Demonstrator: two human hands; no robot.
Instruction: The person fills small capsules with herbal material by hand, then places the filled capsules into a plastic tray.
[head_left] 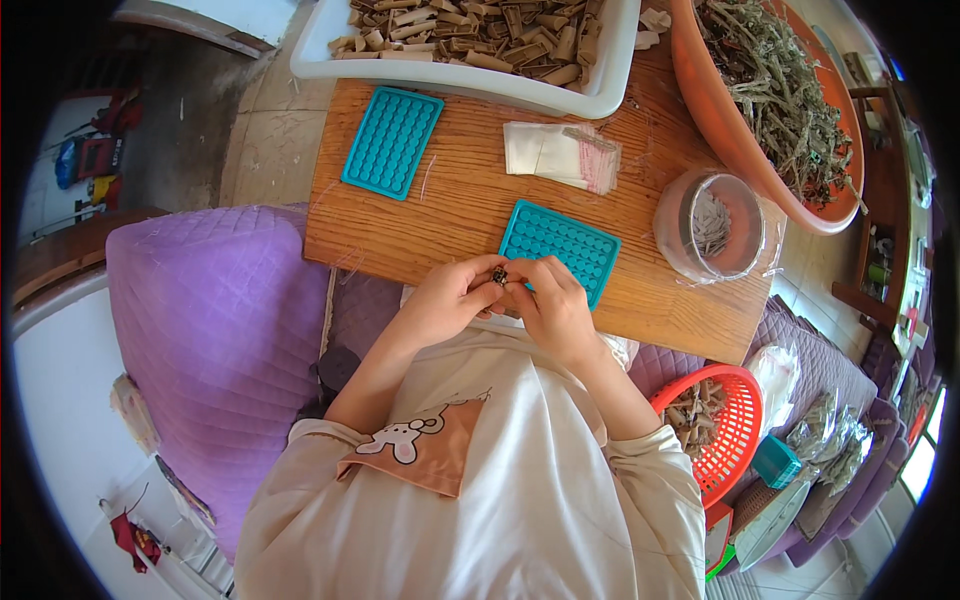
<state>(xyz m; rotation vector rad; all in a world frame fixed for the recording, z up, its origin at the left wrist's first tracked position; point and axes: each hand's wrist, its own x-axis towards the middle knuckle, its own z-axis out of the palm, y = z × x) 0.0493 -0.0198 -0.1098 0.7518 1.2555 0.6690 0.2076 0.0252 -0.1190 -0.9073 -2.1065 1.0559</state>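
A small dark, knobbly thing [499,274] is pinched between my two hands, just in front of my body at the table's near edge. My left hand [455,294] has its thumb and fingers closed on one side of it. The fingertips of my right hand [553,307] close on it from the other side. Its kind is too small to make out. Right behind my right hand lies a teal tray with rows of round cups [565,240], partly covered by that hand. A second teal tray [393,142] of the same sort lies farther left.
At the back stands a white tub [600,100] of brown curved pieces. Beside it is an orange basin [700,95] of dry grey-green stems. A clear jar [672,235] holds thin white bits. Flat plastic bags [545,152] lie mid-table. A red basket [735,440] sits at my right.
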